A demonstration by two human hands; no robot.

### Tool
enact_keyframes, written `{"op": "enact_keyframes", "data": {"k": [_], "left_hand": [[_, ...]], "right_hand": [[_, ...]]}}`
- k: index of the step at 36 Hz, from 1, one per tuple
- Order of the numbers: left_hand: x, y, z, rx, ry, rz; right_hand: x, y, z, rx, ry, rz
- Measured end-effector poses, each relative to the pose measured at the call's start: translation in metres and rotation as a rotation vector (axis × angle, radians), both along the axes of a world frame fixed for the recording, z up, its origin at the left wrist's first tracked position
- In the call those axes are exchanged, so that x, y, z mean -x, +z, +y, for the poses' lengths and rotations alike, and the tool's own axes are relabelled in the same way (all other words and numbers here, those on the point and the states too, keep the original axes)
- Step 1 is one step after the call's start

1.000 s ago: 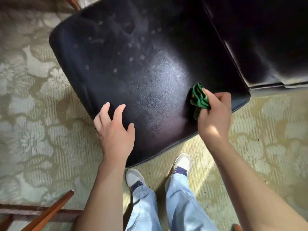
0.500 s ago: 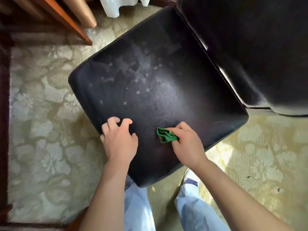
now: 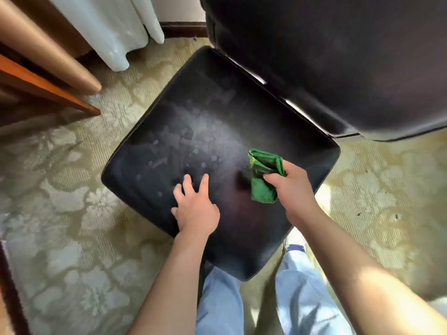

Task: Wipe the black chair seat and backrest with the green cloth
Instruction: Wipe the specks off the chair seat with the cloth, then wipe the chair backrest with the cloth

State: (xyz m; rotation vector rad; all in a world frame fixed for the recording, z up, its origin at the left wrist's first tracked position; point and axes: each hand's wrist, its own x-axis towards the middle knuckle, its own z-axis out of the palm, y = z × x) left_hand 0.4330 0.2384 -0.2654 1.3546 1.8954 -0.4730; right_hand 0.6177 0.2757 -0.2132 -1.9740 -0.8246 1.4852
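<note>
The black chair seat (image 3: 205,131) fills the middle of the head view, with pale dusty smears and spots on its left half. Its black backrest (image 3: 338,56) rises at the upper right. My right hand (image 3: 294,187) grips the bunched green cloth (image 3: 263,175) over the right part of the seat. My left hand (image 3: 194,206) rests on the seat's near left part with fingers spread and straight, holding nothing.
A patterned beige carpet (image 3: 72,213) surrounds the chair. Wooden furniture legs (image 3: 48,85) stand at the upper left, and white fabric (image 3: 108,32) hangs beside them. My legs in light blue jeans (image 3: 302,298) stand at the seat's near corner.
The view pulled back and tilted up, showing more of the backrest and room. My right hand moved the cloth from the seat's near edge toward its middle right. My left hand stayed on the seat.
</note>
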Motion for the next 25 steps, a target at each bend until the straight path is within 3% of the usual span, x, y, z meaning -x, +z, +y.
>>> {"op": "enact_keyframes", "data": {"k": [5,13,16,25], "left_hand": [[0.017,0.04,0.023,0.121,0.153,-0.269],[-0.009,0.195,0.073,0.0,0.49,-0.901],[-0.022,0.249,0.091,-0.014,0.481,-1.115],[-0.07,0.343,0.116,-0.143,0.325,-1.154]], "right_hand": [[0.001,0.052,0.009,0.023,-0.116,0.195],[-0.01,0.166,0.02,-0.051,-0.119,0.476],[-0.019,0.2,0.026,-0.091,-0.099,0.55],[-0.069,0.288,0.045,-0.214,-0.012,0.723]]}}
